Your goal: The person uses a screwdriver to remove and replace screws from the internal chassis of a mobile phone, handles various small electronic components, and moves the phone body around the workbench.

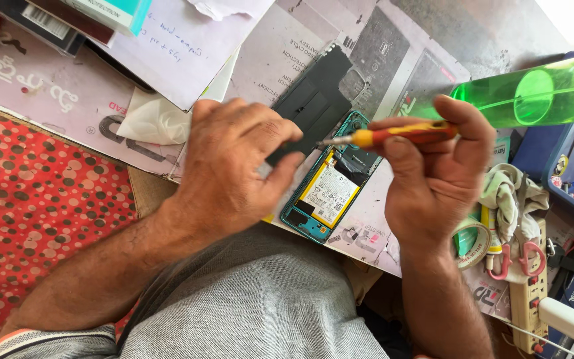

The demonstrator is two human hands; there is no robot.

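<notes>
A small screwdriver point(393, 135) with a yellow and red handle is gripped in the right hand point(433, 176), pinched between the thumb and the curled fingers. Its long axis is laid almost level, with the metal tip pointed toward the left hand and set just over the upper end of an opened phone point(330, 183). The phone lies on the paper-covered desk point(267, 60) between the two hands, slightly nearer the left hand point(234, 163), whose fingers are closed loosely at the phone's upper left edge; whether something small is pinched there cannot be told. The phone's long axis is run diagonally, from the lower left near the person's lap to the upper right by the camera cutout.

The phone is seen with its back removed: a teal frame, a silver battery with a yellow edge strip, and dark shielding toward the top. A black back cover point(317, 100) is laid just beyond it on the papers. A translucent green tube point(533, 96) is seen beyond the right hand, and a roll of tape point(474, 240) beside the wrist.
</notes>
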